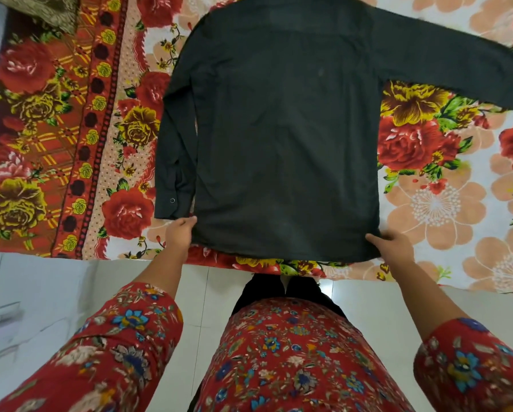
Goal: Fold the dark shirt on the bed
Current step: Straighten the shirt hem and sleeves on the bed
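The dark shirt (282, 129) lies flat, back side up, on the bed's floral sheet (433, 203), with its hem toward me. One sleeve is folded down along the left side of the body; the other stretches out to the upper right. My left hand (179, 231) grips the hem's left corner, just below the folded sleeve's cuff. My right hand (393, 245) grips the hem's right corner, thumb on top of the fabric. The collar end is cut off at the top of the view.
The bed's near edge runs across the view just below the hem. A white tiled floor (56, 292) lies below it. A patterned pillow or cloth (41, 10) sits at the top left corner of the bed. My red floral clothing fills the bottom.
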